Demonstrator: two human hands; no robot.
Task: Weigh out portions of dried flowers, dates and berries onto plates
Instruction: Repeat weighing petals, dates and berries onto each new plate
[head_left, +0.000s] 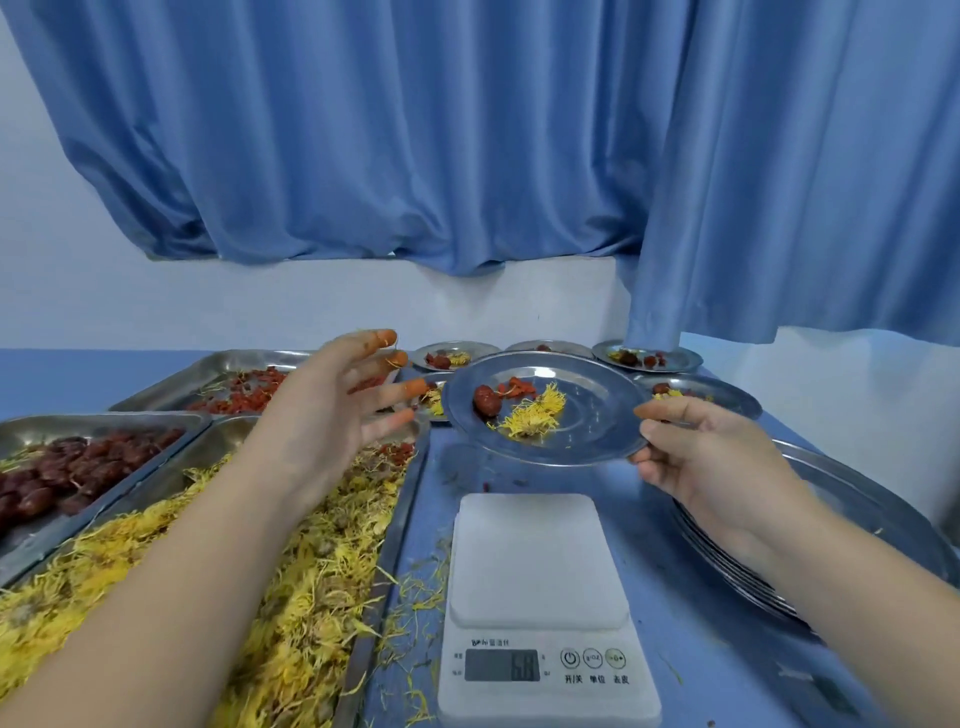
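Note:
My right hand (711, 457) pinches the right rim of a steel plate (587, 395), held in the air beyond the white scale (540, 561). On the plate lie a date (485, 401), some red berries (517, 387) and a yellow dried flower (535, 419). The scale's platform is bare and its display is lit. My left hand (337, 400) hovers open left of the plate, fingers spread and stained orange, above the tray of yellow flowers (291, 587). A tray of dates (78, 467) and a tray of red berries (239, 395) lie at the left.
Several filled steel plates (649, 357) sit along the table's far edge under a blue curtain (467, 156). A stack of empty steel plates (852, 525) lies at the right under my right forearm. Loose petals litter the blue table (727, 675).

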